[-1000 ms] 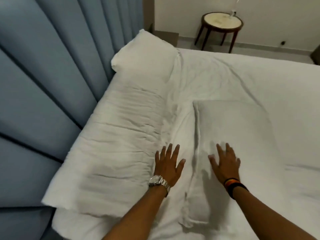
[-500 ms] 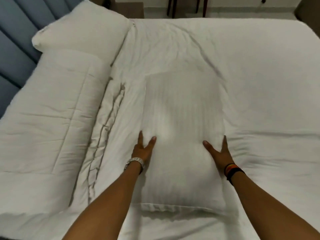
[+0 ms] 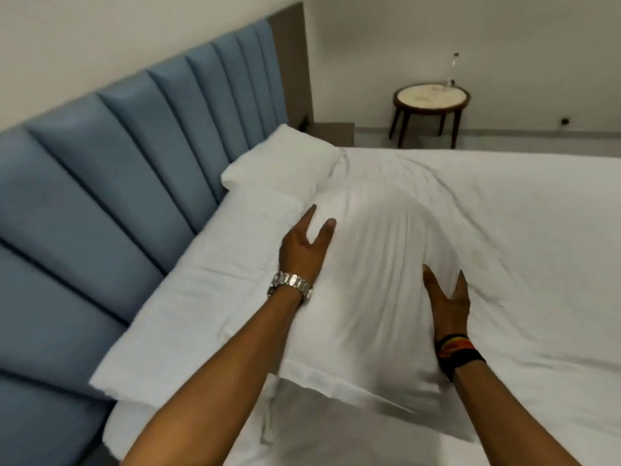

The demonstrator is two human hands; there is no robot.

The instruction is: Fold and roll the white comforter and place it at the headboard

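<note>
The folded white comforter [image 3: 208,297] lies in a long roll against the blue padded headboard [image 3: 100,183]. A white striped pillow [image 3: 373,290] is lifted off the sheet, its near end casting a shadow below it. My left hand [image 3: 304,250], with a silver watch, grips the pillow's left side. My right hand [image 3: 445,297], with dark wristbands, grips its right side. A second white pillow [image 3: 282,163] rests at the far end of the comforter by the headboard.
The white bed sheet [image 3: 521,247] spreads wide to the right. A round wooden side table [image 3: 431,99] with a clear bottle stands by the far wall. A low nightstand [image 3: 332,131] sits past the bed's far corner.
My hands went from lying flat on the pillow to gripping its two sides. The pillow has risen off the sheet and moved toward the comforter. The view swung back to the headboard.
</note>
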